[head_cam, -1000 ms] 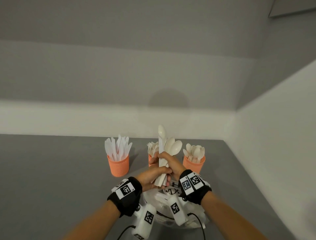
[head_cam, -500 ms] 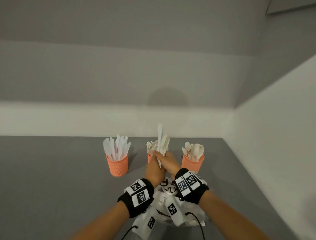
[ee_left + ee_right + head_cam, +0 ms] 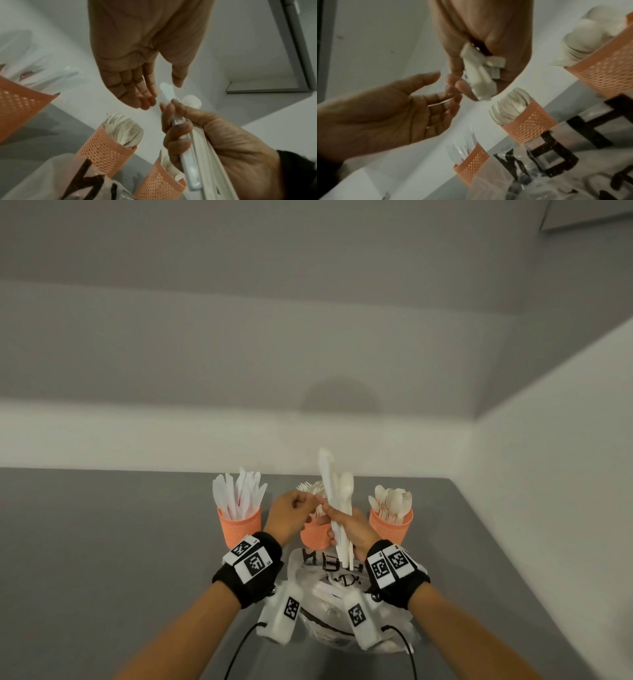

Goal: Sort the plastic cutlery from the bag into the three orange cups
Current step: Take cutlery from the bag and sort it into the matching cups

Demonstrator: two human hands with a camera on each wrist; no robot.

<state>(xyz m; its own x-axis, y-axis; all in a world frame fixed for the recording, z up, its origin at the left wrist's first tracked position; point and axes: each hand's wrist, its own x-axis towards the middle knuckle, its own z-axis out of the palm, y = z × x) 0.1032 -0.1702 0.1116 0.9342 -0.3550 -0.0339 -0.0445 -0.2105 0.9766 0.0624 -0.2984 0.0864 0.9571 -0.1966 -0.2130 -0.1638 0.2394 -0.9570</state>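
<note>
Beside the right hand (image 3: pixel 349 530), whose fingers clamp the cutlery bundle (image 3: pixel 337 508), the left hand (image 3: pixel 291 515) has let go, fingers apart, ready to pick one piece.

The place looks like a bare recording room or a small lab corner, not a home. A plain grey table (image 3: pixel 102 559) fills the lower part of the frame and meets empty white walls (image 3: pixel 548 474) at the right and the back (no pictures, no shelves). Black wristbands (image 3: pixel 248 571) with printed square markers also suggest a data-collection setup.
</note>
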